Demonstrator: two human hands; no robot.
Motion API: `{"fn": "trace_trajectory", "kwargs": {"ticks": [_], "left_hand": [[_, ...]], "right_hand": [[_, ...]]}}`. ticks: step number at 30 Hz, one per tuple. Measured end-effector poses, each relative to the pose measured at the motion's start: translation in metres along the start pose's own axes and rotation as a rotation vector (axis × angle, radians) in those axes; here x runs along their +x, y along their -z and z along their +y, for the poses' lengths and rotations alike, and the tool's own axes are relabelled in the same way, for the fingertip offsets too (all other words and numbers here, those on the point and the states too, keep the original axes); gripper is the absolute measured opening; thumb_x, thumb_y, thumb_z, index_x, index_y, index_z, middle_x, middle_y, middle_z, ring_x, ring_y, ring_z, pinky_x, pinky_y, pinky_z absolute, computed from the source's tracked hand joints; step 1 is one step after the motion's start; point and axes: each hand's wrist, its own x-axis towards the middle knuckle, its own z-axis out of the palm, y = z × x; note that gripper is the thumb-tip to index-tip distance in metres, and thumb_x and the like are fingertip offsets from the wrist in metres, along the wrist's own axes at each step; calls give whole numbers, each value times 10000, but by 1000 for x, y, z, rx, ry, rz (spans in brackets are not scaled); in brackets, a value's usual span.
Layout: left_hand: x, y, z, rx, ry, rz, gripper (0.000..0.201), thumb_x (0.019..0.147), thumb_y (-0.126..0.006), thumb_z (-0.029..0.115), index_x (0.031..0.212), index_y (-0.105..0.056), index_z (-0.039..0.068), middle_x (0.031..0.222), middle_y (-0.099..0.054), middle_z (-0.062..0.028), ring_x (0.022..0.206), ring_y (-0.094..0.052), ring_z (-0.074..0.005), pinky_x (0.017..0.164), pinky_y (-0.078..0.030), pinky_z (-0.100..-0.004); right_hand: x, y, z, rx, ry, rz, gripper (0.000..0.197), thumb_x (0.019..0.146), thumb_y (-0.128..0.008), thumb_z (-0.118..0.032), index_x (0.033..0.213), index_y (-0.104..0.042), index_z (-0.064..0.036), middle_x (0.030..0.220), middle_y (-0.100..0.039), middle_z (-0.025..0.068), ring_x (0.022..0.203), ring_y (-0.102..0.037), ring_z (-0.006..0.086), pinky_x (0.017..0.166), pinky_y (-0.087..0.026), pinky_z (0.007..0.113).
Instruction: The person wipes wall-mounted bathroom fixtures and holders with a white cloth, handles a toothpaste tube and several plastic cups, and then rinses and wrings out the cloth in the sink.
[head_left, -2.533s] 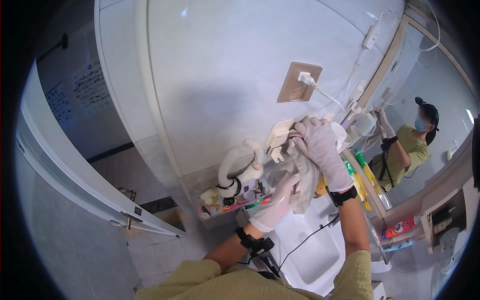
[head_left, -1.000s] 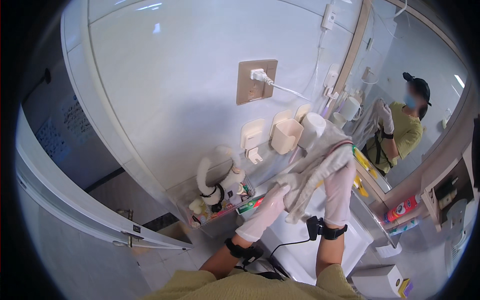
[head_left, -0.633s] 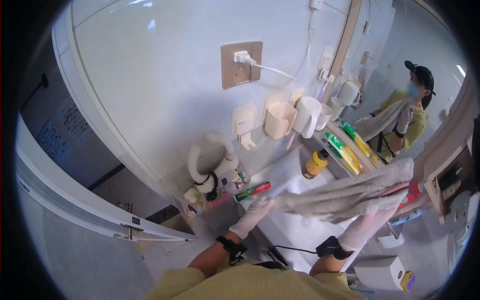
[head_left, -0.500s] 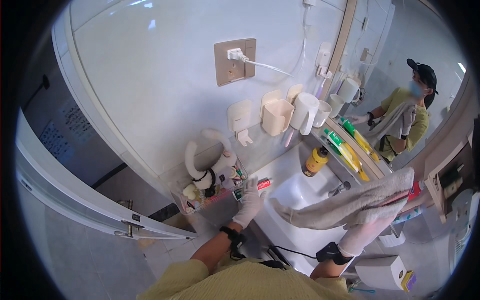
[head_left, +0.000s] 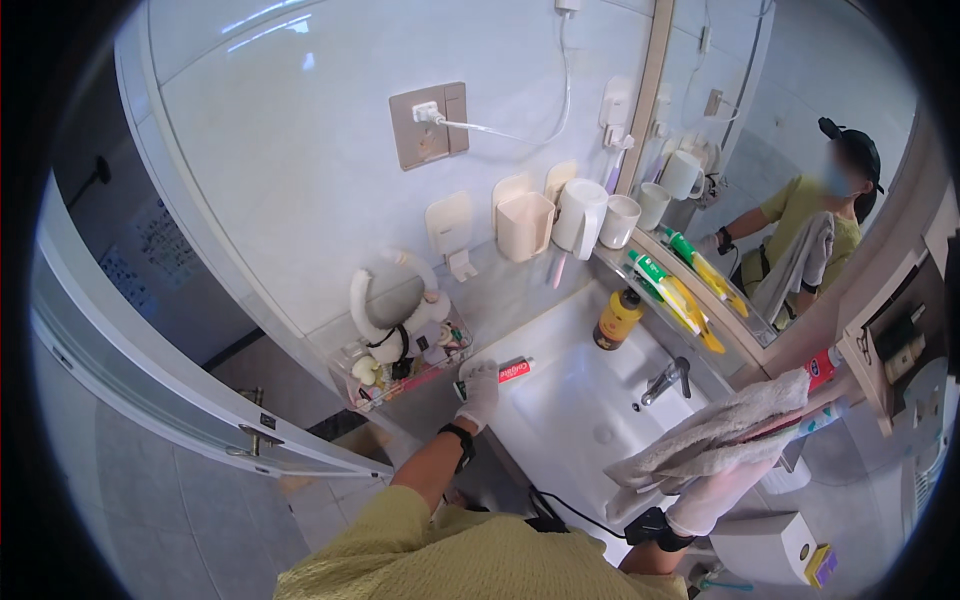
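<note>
White sink point(head_left: 552, 385), and a greyish towel point(head_left: 715, 428) is draped over the gloved right hand point(head_left: 732, 484) by its right side, fingers hidden, so can't tell if they're gripping. Well apart, the gloved left hand point(head_left: 480, 392) covers a red-and-green toothpaste pack point(head_left: 515, 370) at the left edge, grip unclear tbh.

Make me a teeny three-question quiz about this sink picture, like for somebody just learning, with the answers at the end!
1. Which hand covers part of the red-and-green package: A) right, or B) left?
2. True or false: the grey towel hides part of the right hand.
3. Fill in the colour: the bottle near the tap is mostly ____.

Key:
1. B, the left hand.
2. True.
3. Yellow.
</note>
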Motion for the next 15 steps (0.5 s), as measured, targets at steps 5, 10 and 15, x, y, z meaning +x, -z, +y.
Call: {"fn": "trace_trajectory", "kwargs": {"ticks": [5, 10, 15], "left_hand": [[-32, 42, 18, -443, -5, 41, 320, 783, -575, 160, 1084, -497, 84, 913, -565, -113, 871, -572, -306, 722, -473, -404], [-29, 203, 22, -517, -275, 275, 432, 799, -594, 246, 1165, -471, 52, 893, -561, -160, 835, -565, -324, 724, -469, -418], [-3, 376, 5, -274, -88, 331, 497, 815, -596, 189, 1281, -449, 99, 971, -564, -178, 890, -566, -342, 728, -465, -444]], "right_hand": [[-4, 12, 19, -45, -53, -3, 993, 717, -624, -649, 1368, -291, 23, 1286, -447, 150, 1121, -474, 251, 972, -361, 353], [-8, 29, 45, -154, -123, 11, 954, 742, -601, -641, 1359, -305, 24, 1278, -453, 155, 1110, -477, 255, 962, -364, 354], [-23, 46, 64, -299, -189, -11, 916, 766, -578, -632, 1349, -318, 24, 1271, -459, 161, 1099, -480, 260, 953, -368, 355]]}}
